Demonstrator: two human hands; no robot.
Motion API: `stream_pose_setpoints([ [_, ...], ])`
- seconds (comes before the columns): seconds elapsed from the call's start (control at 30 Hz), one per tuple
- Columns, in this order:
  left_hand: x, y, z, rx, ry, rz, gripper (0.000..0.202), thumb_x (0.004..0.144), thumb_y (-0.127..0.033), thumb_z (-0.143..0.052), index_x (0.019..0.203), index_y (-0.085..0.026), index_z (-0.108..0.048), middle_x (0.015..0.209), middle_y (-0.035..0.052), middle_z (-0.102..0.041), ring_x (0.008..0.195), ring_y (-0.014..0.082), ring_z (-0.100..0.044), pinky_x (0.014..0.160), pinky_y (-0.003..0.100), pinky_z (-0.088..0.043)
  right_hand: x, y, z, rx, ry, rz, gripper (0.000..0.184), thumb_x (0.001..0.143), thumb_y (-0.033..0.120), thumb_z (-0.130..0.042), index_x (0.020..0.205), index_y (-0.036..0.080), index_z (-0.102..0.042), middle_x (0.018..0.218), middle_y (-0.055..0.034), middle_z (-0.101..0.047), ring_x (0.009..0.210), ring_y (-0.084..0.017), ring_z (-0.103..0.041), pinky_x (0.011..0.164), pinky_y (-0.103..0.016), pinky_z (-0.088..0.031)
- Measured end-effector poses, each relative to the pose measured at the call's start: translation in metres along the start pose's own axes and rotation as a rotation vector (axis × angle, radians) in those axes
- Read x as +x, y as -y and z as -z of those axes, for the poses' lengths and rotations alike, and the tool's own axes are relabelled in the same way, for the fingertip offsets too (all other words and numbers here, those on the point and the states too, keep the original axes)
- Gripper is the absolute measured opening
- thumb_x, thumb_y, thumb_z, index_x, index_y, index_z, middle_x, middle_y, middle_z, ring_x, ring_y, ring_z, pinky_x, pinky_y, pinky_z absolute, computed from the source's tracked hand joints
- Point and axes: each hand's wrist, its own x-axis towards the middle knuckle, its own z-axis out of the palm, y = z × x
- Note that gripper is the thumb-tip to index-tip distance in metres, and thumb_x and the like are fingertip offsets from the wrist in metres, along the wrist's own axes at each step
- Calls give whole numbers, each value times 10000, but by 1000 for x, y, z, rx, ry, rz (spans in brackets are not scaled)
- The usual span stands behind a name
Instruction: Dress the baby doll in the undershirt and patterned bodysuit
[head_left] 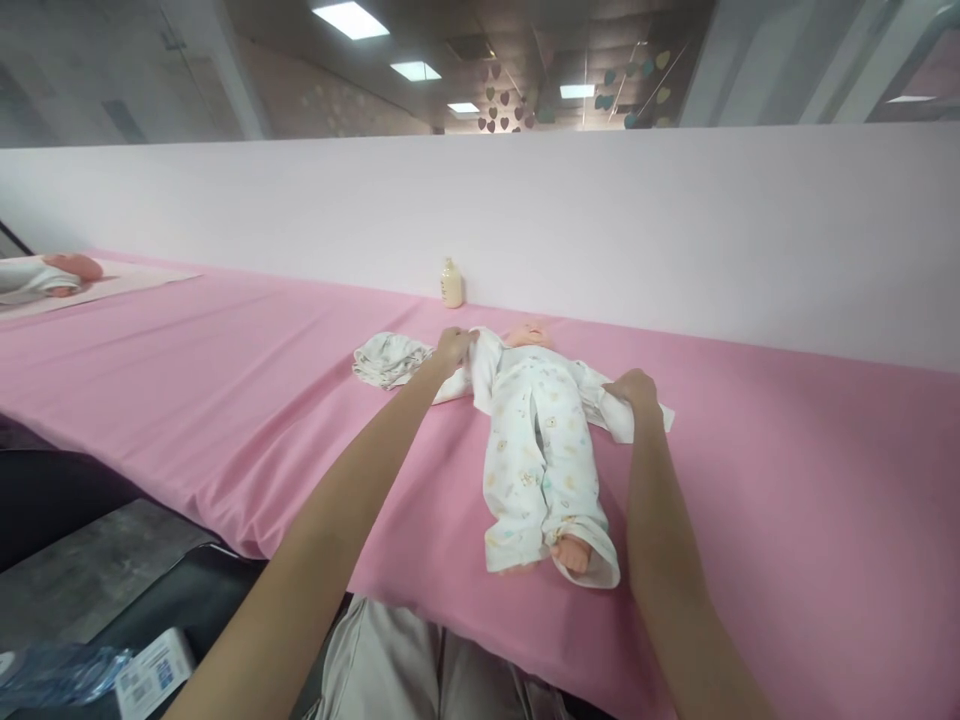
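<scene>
Beige trousers (397, 660) are seen closest, nearer than the left hand (454, 350) and the right hand (636, 392), with a crinkled blue plastic packet (60, 670) and a printed white label (154, 675) well down and to the left of the left hand. Beyond them the table (787, 480) is covered in smooth pink fabric that is draped over its near edge. Between the two hands a doll (531, 335) is laid on its back, head away from the person, feet toward them. It is dressed in a soft white romper (536, 450) printed with small pastel figures; one bare moulded foot (571, 552) is exposed at a leg cuff. The left hand is closed on the romper at the sleeve beside the doll's head, and the right hand is closed on the opposite sleeve, which is spread flat on the table. Just left of the left hand a crumpled white garment (390, 358) is heaped loosely; whether it touches the sleeve cannot be told. Beyond the left hand a small cream bottle (451, 283), rounded at the shoulders, is stood upright against a plain white partition (600, 220) by which the table's far side is closed off. Far to the left of the left hand a second doll (52, 275) is laid on a pale mat (127, 285).
</scene>
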Motion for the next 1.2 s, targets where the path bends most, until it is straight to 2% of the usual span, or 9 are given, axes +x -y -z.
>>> stream_pose_setpoints([
  [0.07,-16,-23,-6,-68,132,-73,192,820,-310,-495,872,-149,-585,777,40,-631,670,137,-587,609,266,-474,0,-4,0,14,-6,-19,248,613,288,-703,781,149,-586,762,-108,-616,798,-275,-625,640,-342,-489],
  [0.17,-62,-46,-18,-45,570,-338,181,787,-245,-541,933,-164,-612,856,45,-653,710,146,-608,663,286,-500,2,-11,1,76,-34,-56,252,541,243,-733,726,158,-586,715,-118,-610,749,-299,-619,598,-378,-488],
  [0.3,-120,-47,-31,194,366,-636,217,863,-214,-421,957,-206,-617,940,37,-662,854,181,-609,826,329,-472,1,-8,11,269,-124,15,223,485,111,-708,677,158,-605,743,-124,-624,764,-290,-613,643,-405,-492],
  [0.4,-132,-31,-42,174,123,-663,243,891,-255,-397,1025,-213,-595,1059,42,-639,1010,191,-567,935,337,-422,-17,15,30,439,-170,123,329,561,82,-648,885,139,-646,951,-133,-634,867,-242,-610,727,-359,-497],
  [0.47,-131,-18,-50,172,49,-664,254,877,-280,-441,1078,-210,-581,1174,52,-598,1125,203,-510,1004,359,-374,-39,38,46,652,-44,261,436,636,123,-637,1070,162,-613,1024,-114,-628,842,-185,-616,707,-297,-505],
  [0.63,-128,5,-63,138,105,-668,316,878,-308,-443,1166,-234,-551,1355,36,-482,1287,201,-383,1110,432,-243,-83,81,69,810,698,707,464,744,318,-643,1184,209,-548,920,-71,-671,529,-87,-564,462,-199,-457],
  [0.9,-133,6,-61,160,169,-625,272,860,-261,-419,1064,-262,-600,1391,-5,-444,1324,196,-336,1127,459,-178,-65,107,1,374,-42,398,225,810,312,-525,671,149,-590,654,-80,-614,675,-212,-634,618,-298,-501],
  [1.03,-132,2,-58,178,181,-639,210,824,-216,-427,955,-242,-589,1355,4,-486,1295,200,-374,1104,447,-223,-52,130,-24,137,-164,378,98,768,211,-566,714,139,-606,788,-156,-637,904,-305,-612,782,-382,-461],
  [1.2,-133,1,-57,183,194,-637,185,816,-202,-408,927,-234,-552,1340,12,-500,1271,202,-398,1086,435,-231,-22,149,-19,166,-117,396,79,718,111,-552,730,127,-629,738,-130,-644,810,-268,-622,722,-326,-453],
])
